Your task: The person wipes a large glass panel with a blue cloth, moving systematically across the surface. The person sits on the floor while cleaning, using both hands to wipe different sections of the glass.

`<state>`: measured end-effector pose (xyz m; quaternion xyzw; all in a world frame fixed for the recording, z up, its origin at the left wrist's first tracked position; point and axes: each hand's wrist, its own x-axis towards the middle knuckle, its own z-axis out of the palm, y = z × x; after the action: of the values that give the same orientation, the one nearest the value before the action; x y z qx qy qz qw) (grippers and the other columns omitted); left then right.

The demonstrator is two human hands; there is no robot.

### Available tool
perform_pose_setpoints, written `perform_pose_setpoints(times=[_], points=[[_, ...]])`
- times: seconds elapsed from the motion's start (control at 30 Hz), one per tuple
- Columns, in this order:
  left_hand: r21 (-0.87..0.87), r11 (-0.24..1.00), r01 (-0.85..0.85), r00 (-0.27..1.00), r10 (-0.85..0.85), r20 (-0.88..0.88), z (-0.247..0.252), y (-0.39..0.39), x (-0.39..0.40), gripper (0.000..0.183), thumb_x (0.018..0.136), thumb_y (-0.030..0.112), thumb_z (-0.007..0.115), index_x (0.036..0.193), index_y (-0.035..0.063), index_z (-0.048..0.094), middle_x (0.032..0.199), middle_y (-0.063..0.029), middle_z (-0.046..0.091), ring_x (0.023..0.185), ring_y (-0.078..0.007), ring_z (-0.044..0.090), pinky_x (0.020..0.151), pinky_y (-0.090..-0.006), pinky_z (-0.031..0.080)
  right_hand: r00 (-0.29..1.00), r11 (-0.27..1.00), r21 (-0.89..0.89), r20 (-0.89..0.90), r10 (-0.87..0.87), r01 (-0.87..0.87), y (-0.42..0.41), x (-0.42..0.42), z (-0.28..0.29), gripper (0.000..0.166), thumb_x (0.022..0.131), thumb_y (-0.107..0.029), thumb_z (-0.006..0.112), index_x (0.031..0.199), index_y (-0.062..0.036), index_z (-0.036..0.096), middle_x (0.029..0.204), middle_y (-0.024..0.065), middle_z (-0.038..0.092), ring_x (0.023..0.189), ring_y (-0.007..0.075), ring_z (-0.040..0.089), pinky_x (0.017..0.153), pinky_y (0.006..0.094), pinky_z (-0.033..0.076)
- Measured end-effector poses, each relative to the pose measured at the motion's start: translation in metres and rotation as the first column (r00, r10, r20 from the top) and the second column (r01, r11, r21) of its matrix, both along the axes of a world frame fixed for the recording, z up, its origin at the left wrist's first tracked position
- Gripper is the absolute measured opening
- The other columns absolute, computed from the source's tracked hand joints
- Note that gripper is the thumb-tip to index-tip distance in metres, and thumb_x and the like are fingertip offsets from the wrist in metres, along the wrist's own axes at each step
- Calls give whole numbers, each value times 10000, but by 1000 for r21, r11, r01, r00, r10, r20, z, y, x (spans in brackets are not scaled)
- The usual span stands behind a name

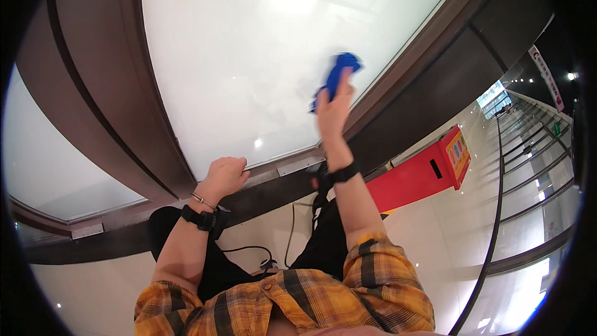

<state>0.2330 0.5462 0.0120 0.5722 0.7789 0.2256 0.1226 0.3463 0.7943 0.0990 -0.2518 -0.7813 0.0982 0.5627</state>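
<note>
A blue cloth (343, 74) is bunched under my right hand (335, 107), which presses it against a white glass panel (242, 84) near the panel's right side. The cloth and fingers are slightly blurred. My left hand (224, 176) is curled at the panel's lower left, by the bottom frame rail (266, 175). Its palm side is turned away, so whether anything lies inside it is hidden. Black bands with small devices circle both wrists, and a bracelet sits on the left one.
Dark brown frame posts (98, 56) border the panel. A red stand (419, 168) is on the shiny tiled floor (419, 242) to my right, with a railing (496, 205) beyond it. Black cables (247, 248) hang between my legs. Another white panel (56, 163) lies left.
</note>
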Motion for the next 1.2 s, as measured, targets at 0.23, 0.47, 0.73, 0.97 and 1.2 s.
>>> perform_pose_setpoints(times=[0.23,0.47,0.73,0.97,1.2], points=[[-84,996,-12,998,7,-62,2,5,4,249,855,232,595,982,33,674,810,-158,688,823,-354,662,742,-451,520,914,960,68,332,234,-271,-63,-16,-22,584,783,8,606,1314,-234,609,1138,181,548,960,353,605,795,403,531],[-55,998,-20,997,16,-70,-2,-5,-5,253,852,236,592,983,36,673,783,-157,679,808,-358,659,735,-454,519,981,999,49,-193,29,-20,-38,-34,55,630,808,-45,610,1418,-66,453,1252,239,448,971,362,574,805,425,507],[-74,997,-37,999,34,-42,8,-5,-4,274,876,269,594,1012,46,675,830,-146,702,847,-347,672,763,-449,526,894,911,165,320,314,-379,-121,-49,25,528,670,-90,757,1162,-275,706,1097,158,569,898,327,605,738,374,528],[-122,992,-43,998,38,-47,11,-11,-7,294,888,282,588,1038,42,667,889,-145,706,904,-337,666,797,-448,520,989,929,360,-82,124,-87,-97,-65,208,706,755,29,641,1400,-219,494,1141,203,482,878,309,585,698,371,533],[-81,996,-37,999,35,-31,10,-17,-10,311,899,305,576,1052,50,666,927,-149,707,928,-342,662,813,-447,519,801,602,582,573,174,-547,-158,-78,173,343,863,-285,693,1203,-327,670,1077,142,587,929,332,618,782,381,533]])
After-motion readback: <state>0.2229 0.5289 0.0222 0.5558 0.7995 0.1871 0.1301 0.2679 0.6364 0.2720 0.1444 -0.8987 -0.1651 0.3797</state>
